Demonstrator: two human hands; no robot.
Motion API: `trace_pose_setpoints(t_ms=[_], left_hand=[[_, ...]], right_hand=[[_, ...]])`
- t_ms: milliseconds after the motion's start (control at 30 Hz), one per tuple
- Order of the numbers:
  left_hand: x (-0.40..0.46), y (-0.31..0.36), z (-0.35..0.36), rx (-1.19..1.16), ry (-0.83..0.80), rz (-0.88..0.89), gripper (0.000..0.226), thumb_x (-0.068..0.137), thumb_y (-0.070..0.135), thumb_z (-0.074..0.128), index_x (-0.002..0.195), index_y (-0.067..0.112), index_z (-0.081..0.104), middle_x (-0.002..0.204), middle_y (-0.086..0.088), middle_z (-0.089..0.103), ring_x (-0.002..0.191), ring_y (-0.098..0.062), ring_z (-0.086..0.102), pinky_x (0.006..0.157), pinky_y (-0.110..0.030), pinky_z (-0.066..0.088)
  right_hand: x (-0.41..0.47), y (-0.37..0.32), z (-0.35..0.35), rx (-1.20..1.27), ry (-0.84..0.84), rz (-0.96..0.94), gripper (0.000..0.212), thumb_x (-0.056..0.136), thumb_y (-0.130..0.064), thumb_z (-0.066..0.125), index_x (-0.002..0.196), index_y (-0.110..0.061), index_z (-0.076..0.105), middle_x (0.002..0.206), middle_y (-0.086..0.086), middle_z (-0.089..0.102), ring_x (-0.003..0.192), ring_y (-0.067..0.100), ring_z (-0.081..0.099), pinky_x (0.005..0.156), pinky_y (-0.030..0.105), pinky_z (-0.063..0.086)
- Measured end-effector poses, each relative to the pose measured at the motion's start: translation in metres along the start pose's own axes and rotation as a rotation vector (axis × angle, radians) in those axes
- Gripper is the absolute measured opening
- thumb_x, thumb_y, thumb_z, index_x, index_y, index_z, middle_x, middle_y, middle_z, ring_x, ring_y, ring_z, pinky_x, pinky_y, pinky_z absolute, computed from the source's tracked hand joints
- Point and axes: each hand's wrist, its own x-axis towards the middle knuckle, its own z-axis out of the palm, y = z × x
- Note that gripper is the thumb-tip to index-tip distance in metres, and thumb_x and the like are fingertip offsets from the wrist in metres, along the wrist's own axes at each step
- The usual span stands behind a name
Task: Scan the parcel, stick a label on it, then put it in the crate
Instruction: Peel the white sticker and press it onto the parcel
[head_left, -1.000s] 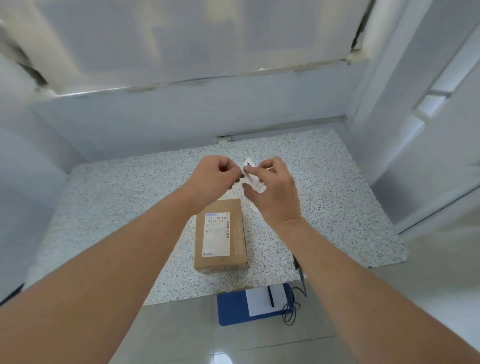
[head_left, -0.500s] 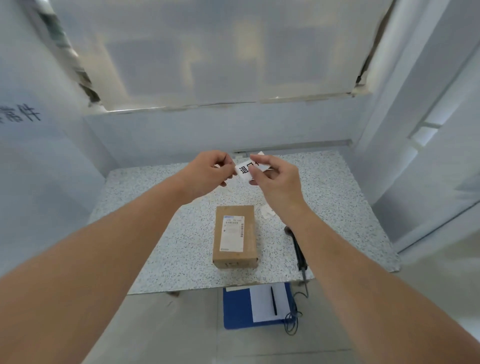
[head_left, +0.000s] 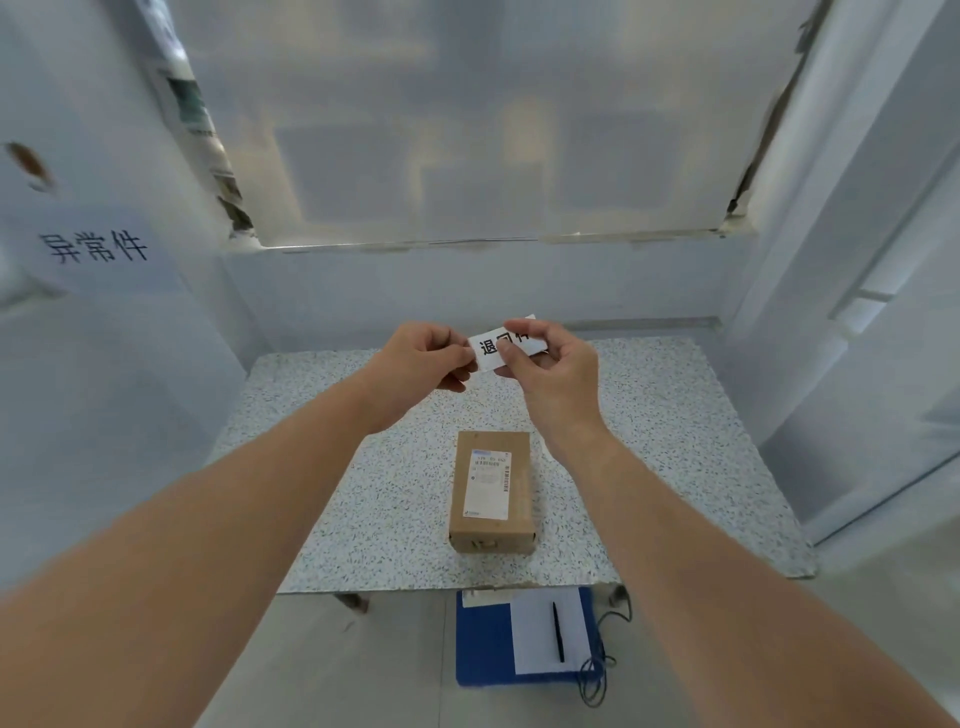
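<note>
A small brown cardboard parcel (head_left: 491, 491) lies flat on the speckled table (head_left: 675, 447), a white shipping label with a barcode on its top. Above and beyond it I hold a white label (head_left: 491, 347) printed with black characters. My left hand (head_left: 423, 358) pinches the label's left end. My right hand (head_left: 553, 364) pinches its middle and right part, thumb over the print. Both hands are raised off the table, apart from the parcel. No crate is in view.
A blue board (head_left: 483, 644) with white paper and a black pen (head_left: 557, 631) lies on the floor under the table's front edge, with a dark cable (head_left: 597, 670) coiled beside it. White panels wall in the table on the left, back and right.
The hands have drawn the label out flat so its print faces me. The view has tilted up, so the parcel and table sit lower in the frame.
</note>
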Motion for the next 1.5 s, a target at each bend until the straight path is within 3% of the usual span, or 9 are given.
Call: trace_pose_setpoints(t_ms=[433,600,700,800,967,1100,1200,1400,1500], left_hand=[[-0.014,0.000,-0.007,0.000,-0.025,0.049,0.015,0.100,0.005,0.059,0.097,0.001,0.073,0.091,-0.012,0.070,0.084,-0.022,0.065,0.089,-0.039,0.059],[-0.022,0.004,-0.009,0.026,0.001,0.076,0.015,0.099,0.005,0.061,0.098,-0.002,0.074,0.087,-0.010,0.071,0.082,-0.021,0.066,0.087,-0.037,0.059],[-0.025,0.006,-0.010,0.068,0.039,0.109,0.014,0.098,0.009,0.064,0.094,0.002,0.075,0.083,-0.008,0.072,0.078,-0.018,0.067,0.085,-0.038,0.059],[-0.027,0.005,-0.011,0.094,0.083,0.114,0.012,0.096,0.012,0.066,0.093,0.005,0.076,0.084,-0.009,0.073,0.075,-0.018,0.067,0.087,-0.042,0.059],[-0.031,0.006,-0.008,0.124,0.120,0.131,0.012,0.096,0.015,0.069,0.095,0.007,0.077,0.084,-0.009,0.074,0.073,-0.013,0.068,0.080,-0.031,0.061],[-0.037,0.009,-0.004,0.142,0.122,0.135,0.012,0.096,0.013,0.068,0.098,0.006,0.077,0.083,-0.009,0.074,0.069,-0.009,0.067,0.072,-0.021,0.058],[-0.039,0.011,-0.002,0.172,0.117,0.147,0.012,0.096,0.013,0.068,0.097,0.006,0.078,0.083,-0.010,0.074,0.066,-0.007,0.065,0.067,-0.016,0.055],[-0.038,0.007,0.000,0.229,0.102,0.156,0.010,0.094,0.018,0.071,0.090,0.015,0.080,0.081,-0.012,0.076,0.071,-0.016,0.067,0.078,-0.042,0.061],[-0.040,0.006,0.001,0.254,0.100,0.162,0.010,0.093,0.019,0.072,0.087,0.018,0.080,0.079,-0.010,0.076,0.070,-0.015,0.066,0.077,-0.043,0.061]], right_hand=[[-0.011,-0.011,0.002,0.003,-0.016,-0.025,0.019,0.091,-0.003,0.078,0.107,-0.013,0.077,0.120,0.006,0.071,0.094,0.021,0.077,0.079,0.033,0.065],[-0.016,-0.020,0.004,-0.060,-0.019,-0.044,0.018,0.091,-0.008,0.079,0.104,-0.020,0.077,0.110,0.006,0.075,0.089,0.021,0.077,0.079,0.037,0.066],[-0.017,-0.021,0.005,-0.239,-0.037,-0.104,0.019,0.088,-0.024,0.084,0.104,-0.032,0.077,0.121,-0.005,0.068,0.104,0.015,0.069,0.090,0.036,0.060],[-0.019,-0.022,0.004,-0.500,0.000,-0.211,0.019,0.084,-0.033,0.086,0.102,-0.030,0.079,0.134,-0.004,0.049,0.123,0.011,0.049,0.098,0.027,0.044],[-0.028,-0.023,0.003,-0.697,-0.015,-0.380,0.016,0.085,-0.037,0.084,0.097,-0.026,0.084,0.110,-0.006,0.054,0.108,0.015,0.051,0.089,0.031,0.047],[-0.031,-0.022,0.000,-0.742,-0.010,-0.416,0.021,0.085,-0.042,0.082,0.099,-0.026,0.085,0.122,-0.002,0.056,0.109,0.009,0.043,0.091,0.033,0.047],[-0.031,-0.023,-0.003,-0.741,-0.037,-0.396,0.022,0.085,-0.042,0.083,0.100,-0.026,0.085,0.135,-0.001,0.055,0.119,0.015,0.046,0.097,0.034,0.044],[-0.034,-0.023,-0.006,-0.728,-0.082,-0.360,0.017,0.087,-0.035,0.083,0.097,-0.023,0.085,0.138,-0.001,0.054,0.126,0.018,0.047,0.101,0.034,0.043],[-0.037,-0.022,-0.008,-0.704,-0.089,-0.312,0.014,0.087,-0.033,0.083,0.096,-0.023,0.085,0.135,-0.001,0.055,0.124,0.019,0.048,0.097,0.030,0.041]])
